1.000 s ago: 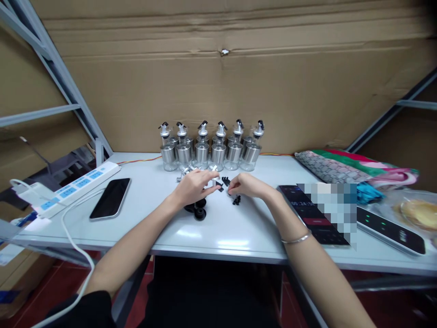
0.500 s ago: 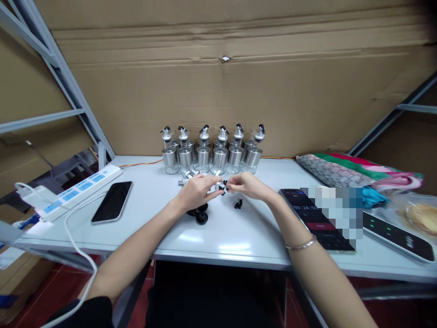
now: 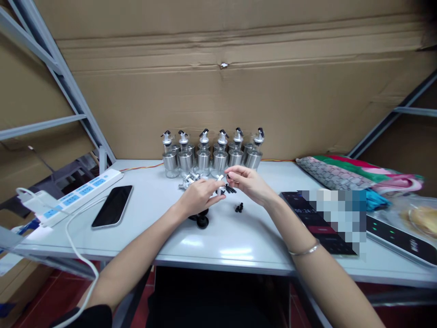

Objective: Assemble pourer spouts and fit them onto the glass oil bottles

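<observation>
My left hand (image 3: pixel 199 197) pinches a small silver pour spout (image 3: pixel 220 184) just above the white table (image 3: pixel 221 237). Close to its right, my right hand (image 3: pixel 248 183) has its fingertips closed on a tiny black part at the spout's top. Below the left hand lie black round caps (image 3: pixel 202 221). A few small black plugs (image 3: pixel 239 208) rest under my right wrist, and more silver spouts (image 3: pixel 188 180) lie behind the left hand. Several glass and steel dispenser bottles (image 3: pixel 211 155) stand in a row at the back.
A black phone (image 3: pixel 112 206) and a white power strip (image 3: pixel 80 191) with cable lie at the left. At the right are a dark tablet with a timer (image 3: pixel 307 218), a black device (image 3: pixel 399 237), a patterned cushion (image 3: pixel 344 171) and a bag of food (image 3: pixel 419 216). Cardboard walls the back.
Both hands have lifted off the table and come together; my right hand rose from the black plugs to the top of the spout held in the left hand.
</observation>
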